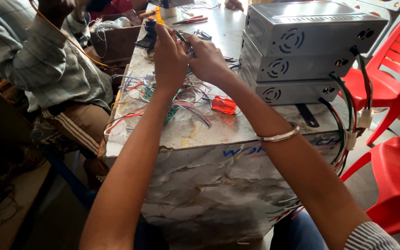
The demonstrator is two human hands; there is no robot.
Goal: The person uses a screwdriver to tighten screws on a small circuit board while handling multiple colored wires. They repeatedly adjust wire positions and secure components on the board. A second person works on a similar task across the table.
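The left hand [170,58] and the right hand [208,60] are raised together above the table [195,134], fingers closed on a thin dark tool [184,39], maybe small pliers, and some wire. The wires [181,99] lie below in a loose bundle, beside an orange screwdriver [223,105]. They look light, soft and easy to tangle; it is safer to pinch one near its end.

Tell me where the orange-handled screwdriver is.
In the head view, the orange-handled screwdriver lies on the table, right of the wire tangle and left of the stacked metal boxes.
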